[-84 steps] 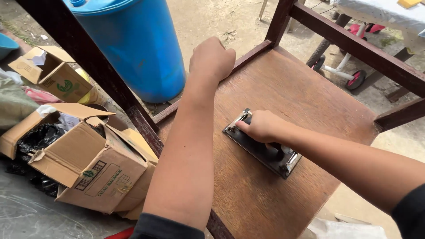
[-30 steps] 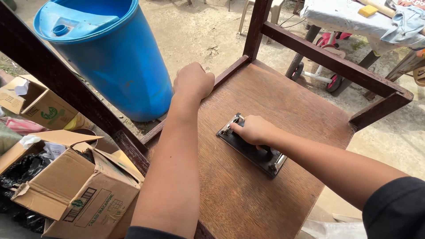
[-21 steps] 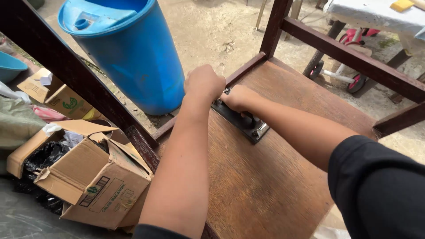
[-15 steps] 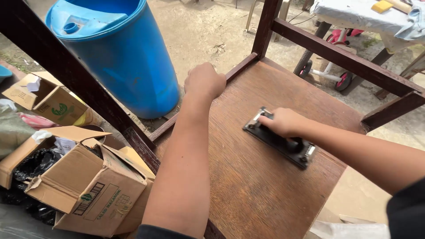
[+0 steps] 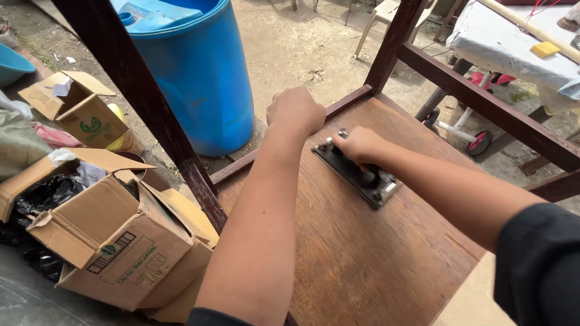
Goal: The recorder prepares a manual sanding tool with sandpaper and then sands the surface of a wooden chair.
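My right hand [image 5: 357, 145] grips the handle of a dark flat hand sander [image 5: 356, 174] lying on a brown wooden panel [image 5: 374, 253] of a dark wooden furniture frame [image 5: 477, 99]. The sander sits near the panel's far left part, close to my left hand. My left hand [image 5: 294, 111] is curled over the panel's far left edge, pressing on it. Both forearms reach across the panel from below.
A big blue plastic barrel [image 5: 199, 72] stands left of the frame on the dirt ground. Open cardboard boxes [image 5: 115, 241] lie at the lower left. A covered table [image 5: 513, 45] and a small wheeled toy [image 5: 477, 139] are at the upper right.
The sander slid back and forth along the panel: up against my left hand, out to the right, and now back toward the left hand. My left hand kept its hold on the edge.
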